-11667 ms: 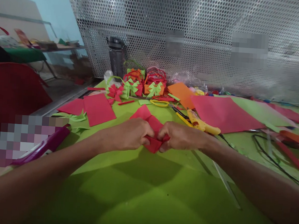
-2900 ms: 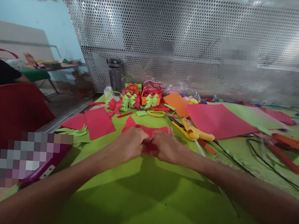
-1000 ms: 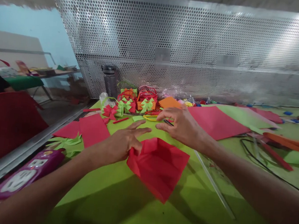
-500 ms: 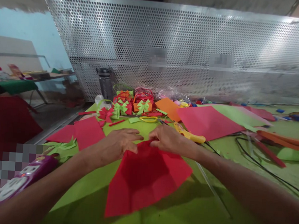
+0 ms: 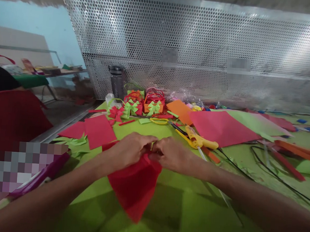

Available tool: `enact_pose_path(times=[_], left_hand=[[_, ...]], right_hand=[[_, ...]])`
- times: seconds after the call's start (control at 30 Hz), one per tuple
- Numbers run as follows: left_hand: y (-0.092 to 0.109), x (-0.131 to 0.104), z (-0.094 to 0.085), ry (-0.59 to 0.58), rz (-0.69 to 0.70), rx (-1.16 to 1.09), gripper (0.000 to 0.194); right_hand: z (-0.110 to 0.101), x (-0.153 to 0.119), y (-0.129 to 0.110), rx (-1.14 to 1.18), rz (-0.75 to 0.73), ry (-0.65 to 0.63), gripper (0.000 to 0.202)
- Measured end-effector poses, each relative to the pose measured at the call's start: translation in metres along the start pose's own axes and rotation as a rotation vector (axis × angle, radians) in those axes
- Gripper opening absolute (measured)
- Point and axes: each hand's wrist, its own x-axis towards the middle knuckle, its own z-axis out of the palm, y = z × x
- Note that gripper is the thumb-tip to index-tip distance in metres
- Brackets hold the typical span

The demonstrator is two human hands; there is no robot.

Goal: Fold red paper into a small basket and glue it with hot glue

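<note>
A red sheet (image 5: 136, 189) hangs above the green tabletop, narrowing to a point at its lower end. My left hand (image 5: 133, 148) has its fingers closed on the sheet's upper edge. Right beside it, my right hand (image 5: 169, 154) pinches the same edge, and the fingertips of both hands nearly meet. The hands hide part of the sheet's top. To the right of my right hand lies a yellow glue gun (image 5: 199, 138), with a clear stick running down from it.
Small red and orange bags with green bows (image 5: 154, 107) stand at the back, near a dark bottle (image 5: 117, 83). Red sheets (image 5: 99, 129) lie left, a larger red sheet (image 5: 220, 127) right. Yellow-handled scissors (image 5: 159, 121) and a black cable (image 5: 275, 174) are there too.
My hands have come closer together on the red sheet, and my left fingers have closed. The sheet is turned and gathered, now hanging to a narrower point. The view has shifted slightly.
</note>
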Motion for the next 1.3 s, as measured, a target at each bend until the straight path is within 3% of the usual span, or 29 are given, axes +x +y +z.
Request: enact_pose_path(times=[0.13,0.27,0.37,0.47,0.57,0.7,0.77,1.03,1.3], left_hand=[[-0.005,0.001,-0.005,-0.003,0.038,0.023,0.029],[-0.003,-0.001,-0.007,-0.021,0.010,0.050,0.048],[-0.002,-0.001,-0.005,-0.045,0.042,-0.019,0.050],[-0.002,0.000,-0.010,0.018,0.018,-0.061,0.044],[0.002,-0.001,-0.023,0.074,-0.124,-0.075,0.030],[0.008,-0.005,-0.033,-0.185,-0.247,-0.141,0.029],[0.009,-0.006,-0.029,-0.233,-0.254,-0.123,0.029],[0.002,-0.004,-0.001,-0.240,-0.280,-0.076,0.021],[-0.003,-0.005,0.003,-0.260,-0.240,-0.128,0.025]], right_hand=[[-0.010,0.002,0.008,0.212,-0.178,-0.027,0.024],[-0.016,-0.002,0.009,0.253,-0.346,-0.107,0.048],[-0.011,-0.003,0.007,0.168,-0.393,-0.136,0.037],[-0.005,-0.001,0.008,0.134,-0.367,-0.121,0.023],[-0.004,0.001,0.013,0.134,-0.300,-0.056,0.020],[-0.005,0.003,0.017,0.137,-0.193,0.017,0.017],[-0.005,0.003,0.016,0.165,-0.155,0.005,0.017],[-0.001,0.004,0.017,0.314,-0.132,-0.063,0.020],[-0.004,0.007,0.034,0.185,-0.197,-0.108,0.019]])
